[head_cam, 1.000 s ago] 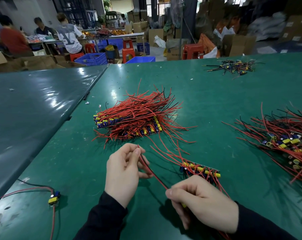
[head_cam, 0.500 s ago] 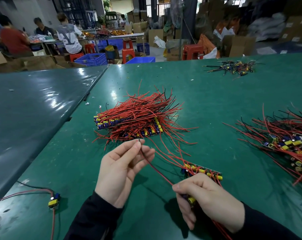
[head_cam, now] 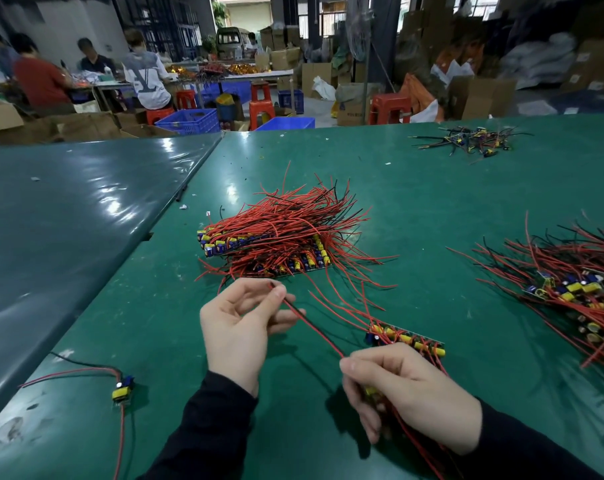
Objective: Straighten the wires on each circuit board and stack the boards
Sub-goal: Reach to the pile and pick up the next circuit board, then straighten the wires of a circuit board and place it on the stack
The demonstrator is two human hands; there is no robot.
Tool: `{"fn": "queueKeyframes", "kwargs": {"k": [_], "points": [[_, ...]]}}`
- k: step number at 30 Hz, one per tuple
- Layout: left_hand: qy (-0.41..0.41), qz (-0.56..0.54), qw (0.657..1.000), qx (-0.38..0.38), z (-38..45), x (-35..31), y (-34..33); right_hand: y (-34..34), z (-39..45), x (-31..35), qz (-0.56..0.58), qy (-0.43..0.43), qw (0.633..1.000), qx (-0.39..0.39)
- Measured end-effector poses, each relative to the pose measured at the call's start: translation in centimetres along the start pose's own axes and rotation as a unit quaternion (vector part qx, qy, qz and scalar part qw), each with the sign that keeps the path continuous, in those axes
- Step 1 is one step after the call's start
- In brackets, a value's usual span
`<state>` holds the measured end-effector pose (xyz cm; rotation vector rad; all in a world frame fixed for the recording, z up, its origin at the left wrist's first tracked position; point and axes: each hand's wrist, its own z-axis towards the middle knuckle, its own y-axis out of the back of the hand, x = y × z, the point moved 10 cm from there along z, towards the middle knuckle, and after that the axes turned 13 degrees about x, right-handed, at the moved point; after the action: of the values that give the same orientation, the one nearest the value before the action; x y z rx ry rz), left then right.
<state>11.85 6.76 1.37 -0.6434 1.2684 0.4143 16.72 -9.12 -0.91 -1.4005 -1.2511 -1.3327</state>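
A narrow circuit board (head_cam: 411, 337) with yellow and blue parts and long red wires lies on the green table near me. My right hand (head_cam: 407, 393) grips its near end. My left hand (head_cam: 240, 323) pinches a red and black wire pair (head_cam: 314, 327) that runs taut from the board to its fingertips. Just beyond my hands sits a stack of boards (head_cam: 276, 244) with red wires fanned out to the right. At the right edge lies a tangled heap of boards (head_cam: 570, 289).
A single small module (head_cam: 122, 389) with red and black leads lies near left. A small pile of dark wired parts (head_cam: 466, 140) sits far right. A seam (head_cam: 189, 181) divides the darker left table from the green table (head_cam: 414, 209). People work at benches beyond.
My left hand has slid outward along the wire pair and drawn it straight. My right hand stays on the board's end, shifted slightly.
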Motion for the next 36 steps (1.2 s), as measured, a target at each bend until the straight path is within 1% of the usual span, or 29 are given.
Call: {"fn": "queueKeyframes", "kwargs": {"k": [4, 7, 11, 12, 14, 16, 17, 19, 20, 21, 22, 24, 26, 27, 29, 30, 31, 33, 34, 35, 36], "points": [[-0.004, -0.074, 0.996, -0.046, 0.2, -0.1, 1.9, 0.2, -0.3, 0.0, 0.069, 0.000, 0.998, -0.005], [-0.025, -0.136, 0.987, -0.085, 0.3, -0.4, 3.2, 1.2, -1.2, 0.6, 0.087, -0.002, 0.996, -0.034], [-0.029, -0.195, 0.973, -0.119, 0.3, -0.3, 4.2, 2.3, -3.7, 2.4, 0.027, -0.015, 0.998, -0.058], [-0.020, -0.199, 0.973, -0.116, 0.3, 0.0, 4.1, 2.5, -4.6, 3.4, 0.004, -0.005, 0.998, -0.064], [0.008, -0.182, 0.979, -0.089, 0.5, 0.4, 3.4, 3.5, -6.5, 6.0, -0.089, 0.036, 0.991, -0.098], [0.046, -0.150, 0.987, -0.035, 0.6, 1.0, 1.8, 5.9, -9.6, 9.1, -0.218, 0.079, 0.953, -0.193], [0.060, -0.127, 0.990, -0.016, 0.6, 1.3, 1.4, 7.3, -11.2, 10.3, -0.254, 0.093, 0.932, -0.243], [0.077, -0.102, 0.992, 0.007, 0.4, 1.5, 0.8, 10.5, -14.5, 11.5, -0.272, 0.086, 0.899, -0.331], [0.081, -0.097, 0.992, 0.013, 0.4, 1.6, 0.7, 11.9, -16.1, 11.2, -0.265, 0.070, 0.892, -0.360], [0.085, -0.097, 0.992, 0.016, 0.3, 1.6, 0.6, 13.6, -17.8, 10.4, -0.258, 0.043, 0.884, -0.387], [0.089, -0.098, 0.991, 0.019, 0.3, 1.7, 0.5, 15.4, -19.8, 9.2, -0.264, 0.003, 0.869, -0.417], [0.097, -0.102, 0.990, 0.028, 0.2, 1.7, 0.3, 19.9, -23.9, 5.3, -0.320, -0.097, 0.817, -0.470], [0.106, -0.100, 0.989, 0.035, 0.1, 1.9, 0.1, 23.4, -27.4, 1.7, -0.387, -0.168, 0.759, -0.496], [0.111, -0.097, 0.988, 0.041, 0.1, 2.1, -0.1, 24.2, -28.5, 0.4, -0.411, -0.196, 0.737, -0.500], [0.122, -0.089, 0.987, 0.052, 0.1, 2.4, -0.5, 24.9, -28.6, -1.3, -0.445, -0.240, 0.717, -0.479], [0.126, -0.084, 0.987, 0.058, 0.0, 2.6, -0.7, 24.5, -27.7, -1.3, -0.464, -0.258, 0.710, -0.463], [0.129, -0.079, 0.986, 0.063, 0.0, 2.7, -0.7, 23.5, -26.4, -0.1, -0.478, -0.258, 0.699, -0.465], [0.130, -0.067, 0.987, 0.073, 0.0, 2.8, -0.8, 19.8, -22.8, 4.8, -0.512, -0.207, 0.682, -0.479], [0.131, -0.059, 0.986, 0.079, -0.1, 2.8, -0.9, 17.5, -20.4, 7.3, -0.557, -0.157, 0.671, -0.464], [0.132, -0.050, 0.986, 0.087, -0.1, 2.8, -1.1, 15.0, -17.4, 8.8, -0.578, -0.118, 0.691, -0.418], [0.136, -0.040, 0.985, 0.095, -0.1, 2.9, -1.3, 13.2, -14.6, 8.8, -0.564, -0.098, 0.739, -0.354]]}}
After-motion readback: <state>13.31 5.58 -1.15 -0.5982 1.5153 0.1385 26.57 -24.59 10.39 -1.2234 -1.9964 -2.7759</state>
